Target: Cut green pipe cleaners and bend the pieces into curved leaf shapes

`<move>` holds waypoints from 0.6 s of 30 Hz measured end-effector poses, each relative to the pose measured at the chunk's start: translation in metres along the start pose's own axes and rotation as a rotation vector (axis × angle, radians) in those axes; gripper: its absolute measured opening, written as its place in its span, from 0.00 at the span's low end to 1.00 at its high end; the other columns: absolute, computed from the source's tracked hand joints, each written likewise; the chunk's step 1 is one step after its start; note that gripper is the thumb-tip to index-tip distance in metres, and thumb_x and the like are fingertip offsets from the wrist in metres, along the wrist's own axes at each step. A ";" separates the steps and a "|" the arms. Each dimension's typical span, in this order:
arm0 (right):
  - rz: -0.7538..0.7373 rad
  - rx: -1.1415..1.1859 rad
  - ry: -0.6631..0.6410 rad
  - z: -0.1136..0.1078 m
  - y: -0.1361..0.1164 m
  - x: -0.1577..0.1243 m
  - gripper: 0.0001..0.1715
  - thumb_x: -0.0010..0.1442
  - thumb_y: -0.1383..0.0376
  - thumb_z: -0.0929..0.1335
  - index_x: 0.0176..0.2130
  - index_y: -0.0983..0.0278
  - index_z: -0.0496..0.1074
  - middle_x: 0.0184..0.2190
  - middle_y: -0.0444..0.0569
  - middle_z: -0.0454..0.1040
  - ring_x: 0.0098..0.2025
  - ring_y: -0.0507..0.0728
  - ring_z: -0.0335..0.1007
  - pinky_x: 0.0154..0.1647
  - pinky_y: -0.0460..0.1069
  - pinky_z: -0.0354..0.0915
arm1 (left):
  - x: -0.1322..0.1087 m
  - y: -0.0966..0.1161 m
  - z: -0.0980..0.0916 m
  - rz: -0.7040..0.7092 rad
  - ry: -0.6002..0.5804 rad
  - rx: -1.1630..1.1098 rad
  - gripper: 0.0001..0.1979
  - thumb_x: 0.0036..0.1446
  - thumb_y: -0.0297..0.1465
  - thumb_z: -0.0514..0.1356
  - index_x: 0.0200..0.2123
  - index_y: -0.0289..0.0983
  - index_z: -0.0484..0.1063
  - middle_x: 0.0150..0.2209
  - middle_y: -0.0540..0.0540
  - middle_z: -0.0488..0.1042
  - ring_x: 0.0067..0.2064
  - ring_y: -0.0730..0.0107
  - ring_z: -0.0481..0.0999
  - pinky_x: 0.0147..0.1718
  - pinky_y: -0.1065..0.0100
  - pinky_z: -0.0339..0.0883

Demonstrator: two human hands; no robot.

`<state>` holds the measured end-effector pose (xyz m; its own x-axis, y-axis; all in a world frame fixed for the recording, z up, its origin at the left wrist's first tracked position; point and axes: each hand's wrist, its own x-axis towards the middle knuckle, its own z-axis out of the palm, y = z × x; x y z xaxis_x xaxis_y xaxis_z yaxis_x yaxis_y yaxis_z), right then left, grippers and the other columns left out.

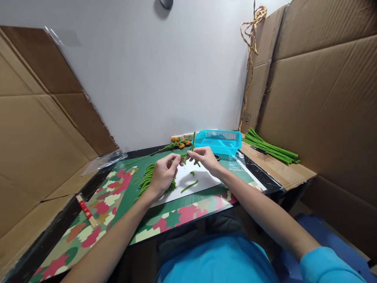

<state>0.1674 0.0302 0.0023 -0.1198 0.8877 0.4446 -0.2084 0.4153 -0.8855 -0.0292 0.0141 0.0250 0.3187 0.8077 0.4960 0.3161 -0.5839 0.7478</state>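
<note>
Left hand (163, 173) and right hand (205, 158) meet above the middle of the surface (259, 179), fingertips almost touching. Both are pinched shut on one green stem (193, 142): the left hand grips its lower, bent end, and the right hand grips it just beside, with the free end rising upright above the right fingers. The hands hover over a white sheet (203, 180) lying on the surface.

On the sheet, below the right hand, lies a short green piece (189, 186), with a smaller scrap near it. Under and just left of the left hand lies a pile of green stems (147, 179), partly hidden by the wrist. A patterned mat (118, 196) in green, pink and cream covers the surface from the sheet to the near edge.

Toward the far edge, a green stem with orange flowers (180, 142) lies behind the hands. A blue basket (219, 140) stands at the far right corner. To its right, a bundle of long green stems (269, 148) rests on a cardboard flap (279, 169). Near the left edge lies a red and white stick (86, 210). Cardboard walls (324, 98) enclose both sides.
</note>
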 end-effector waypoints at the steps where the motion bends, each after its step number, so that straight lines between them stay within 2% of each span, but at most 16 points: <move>1: -0.019 -0.001 0.030 0.000 0.001 0.001 0.25 0.53 0.45 0.78 0.27 0.65 0.80 0.26 0.46 0.77 0.30 0.53 0.69 0.31 0.47 0.62 | 0.000 -0.001 0.000 -0.013 0.006 -0.019 0.18 0.69 0.46 0.59 0.39 0.36 0.76 0.29 0.50 0.75 0.21 0.76 0.65 0.20 0.72 0.58; 4: -0.042 0.139 0.160 0.000 0.003 0.003 0.22 0.48 0.50 0.82 0.25 0.64 0.78 0.23 0.41 0.70 0.29 0.50 0.62 0.31 0.47 0.59 | 0.001 -0.005 0.001 -0.036 -0.001 -0.038 0.19 0.69 0.47 0.59 0.48 0.37 0.75 0.35 0.49 0.76 0.24 0.75 0.68 0.23 0.72 0.62; 7: -0.018 0.325 0.238 -0.002 0.003 0.006 0.23 0.47 0.49 0.82 0.27 0.63 0.78 0.23 0.39 0.67 0.27 0.49 0.59 0.31 0.46 0.60 | 0.002 -0.009 0.001 -0.032 -0.062 0.014 0.19 0.69 0.47 0.60 0.51 0.38 0.75 0.38 0.48 0.77 0.27 0.75 0.70 0.27 0.72 0.65; 9: -0.007 0.374 0.247 -0.004 0.003 0.007 0.25 0.45 0.47 0.82 0.27 0.63 0.77 0.24 0.39 0.69 0.28 0.49 0.61 0.32 0.46 0.63 | 0.002 -0.008 0.001 -0.035 -0.125 0.015 0.19 0.68 0.47 0.60 0.50 0.38 0.75 0.40 0.47 0.78 0.29 0.74 0.71 0.27 0.72 0.65; 13: 0.015 0.451 0.252 -0.003 0.005 0.007 0.25 0.41 0.50 0.85 0.29 0.63 0.79 0.26 0.42 0.74 0.31 0.51 0.69 0.36 0.48 0.70 | -0.001 -0.002 0.004 -0.117 -0.263 -0.173 0.23 0.65 0.49 0.63 0.53 0.38 0.73 0.39 0.46 0.77 0.25 0.74 0.70 0.18 0.74 0.59; 15: 0.025 0.488 0.249 -0.002 0.005 0.007 0.25 0.40 0.52 0.85 0.31 0.64 0.80 0.27 0.44 0.77 0.31 0.52 0.72 0.38 0.49 0.72 | -0.002 0.001 0.006 -0.143 -0.284 -0.227 0.24 0.62 0.47 0.66 0.53 0.38 0.72 0.37 0.48 0.77 0.23 0.75 0.70 0.16 0.74 0.57; 18: 0.032 0.544 0.248 -0.001 0.007 0.007 0.24 0.39 0.53 0.86 0.31 0.63 0.81 0.28 0.44 0.78 0.31 0.52 0.74 0.39 0.50 0.73 | -0.004 0.001 0.008 -0.132 -0.284 -0.191 0.21 0.59 0.44 0.71 0.49 0.37 0.74 0.34 0.50 0.76 0.22 0.78 0.69 0.18 0.75 0.58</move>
<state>0.1663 0.0395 -0.0006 0.0821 0.9452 0.3160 -0.6833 0.2842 -0.6726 -0.0230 0.0093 0.0199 0.5303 0.8045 0.2675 0.2066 -0.4287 0.8795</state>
